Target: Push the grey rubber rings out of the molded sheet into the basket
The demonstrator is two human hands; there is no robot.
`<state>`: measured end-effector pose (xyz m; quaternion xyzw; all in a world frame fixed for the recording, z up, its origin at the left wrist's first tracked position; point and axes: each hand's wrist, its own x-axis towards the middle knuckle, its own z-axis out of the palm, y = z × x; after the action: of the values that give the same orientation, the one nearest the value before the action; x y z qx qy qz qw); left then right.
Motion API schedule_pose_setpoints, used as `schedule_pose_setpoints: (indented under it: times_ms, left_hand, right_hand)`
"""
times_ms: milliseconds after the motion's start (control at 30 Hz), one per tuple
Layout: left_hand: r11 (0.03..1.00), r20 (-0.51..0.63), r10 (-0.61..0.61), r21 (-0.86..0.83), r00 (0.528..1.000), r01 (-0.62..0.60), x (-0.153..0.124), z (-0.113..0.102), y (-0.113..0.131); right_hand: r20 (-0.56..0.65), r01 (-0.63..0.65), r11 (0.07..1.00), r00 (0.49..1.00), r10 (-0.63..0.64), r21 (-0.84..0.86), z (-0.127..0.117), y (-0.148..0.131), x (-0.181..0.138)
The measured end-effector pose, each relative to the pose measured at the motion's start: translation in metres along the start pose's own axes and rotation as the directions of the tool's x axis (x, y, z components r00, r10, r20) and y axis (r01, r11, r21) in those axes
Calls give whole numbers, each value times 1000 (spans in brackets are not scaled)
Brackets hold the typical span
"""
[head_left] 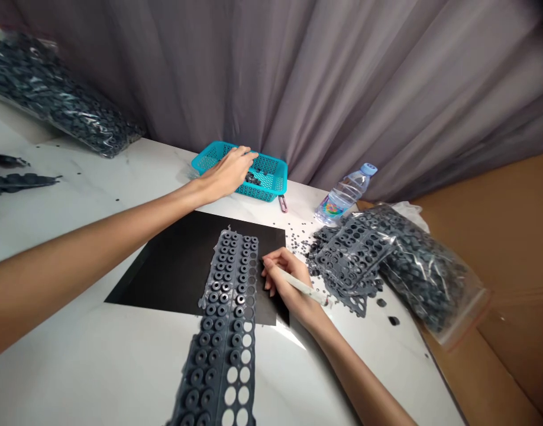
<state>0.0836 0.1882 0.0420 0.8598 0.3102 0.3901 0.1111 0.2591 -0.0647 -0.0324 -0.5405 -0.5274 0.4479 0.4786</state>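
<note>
Moulded sheet of rings (233, 284), dark grey, lies lengthwise across the black mat (174, 260) and runs past its near edge onto the counter (98, 378). From where I stand, the two left rows are full of rings, while the right side shows a run of bare holes (244, 374). The person's hands are well apart. The right hand (291, 278) grips a slim white tool (304, 286) pen-fashion, just beside the sheet's right edge; the left hand (231, 168) reaches over the teal basket (267, 194), and I can't tell whether it holds anything.

To do this well, I'd keep the sheet flat, since it is probably floppy where the holes are, and work row by row with short, light strokes. I'd also bring the left hand low over the basket, so small pieces (252, 178) don't bounce out.

Crumbs (300, 242) litter the white, faintly veined counter right of the mat, beside a heap of holed sheets (351, 254). A bottle (345, 192) and a clear bag of dark parts (431, 278) sit near it. Another bulging bag (67, 94) lies far left. Grey curtain (187, 71) hangs behind, with brown board (497, 236) at the right.
</note>
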Motion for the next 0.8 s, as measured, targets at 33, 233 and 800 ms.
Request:
schedule_pose_setpoints:
  times_ms: [33, 233, 800]
  left_hand:
    - [999, 32, 30, 19, 999, -31, -10, -1, 7]
    - [986, 328, 59, -164, 943, -5, -98, -4, 70]
    - [948, 356, 8, -299, 934, 106, -138, 14, 69]
  right_hand:
    - [-3, -1, 1000, 1000, 1, -4, 1, 1, 0]
    - [-25, 13, 1000, 1000, -12, 25, 0, 0, 4]
    - [158, 17, 996, 987, -30, 84, -17, -6, 35]
